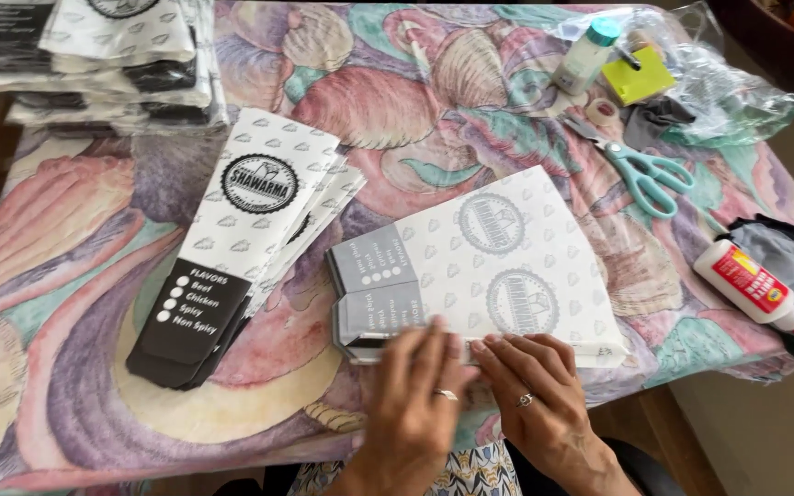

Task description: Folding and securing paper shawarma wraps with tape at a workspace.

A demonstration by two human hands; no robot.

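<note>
Pressing flat-fingered, grasping nothing, the left hand (415,386) and right hand (535,390) pin the printed paper sheet (489,266) at the table's (66,367) near edge, probably to hold its fold.

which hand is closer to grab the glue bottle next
Right. The right hand rests on the sheet's near edge, on the glue bottle's side; the left hand lies farther away.

Soft, even daylight, barely any shadows; left hand (413,397) is motion-blurred just below the white patterned paper sheet (498,262), everything else stays sharp.
</note>
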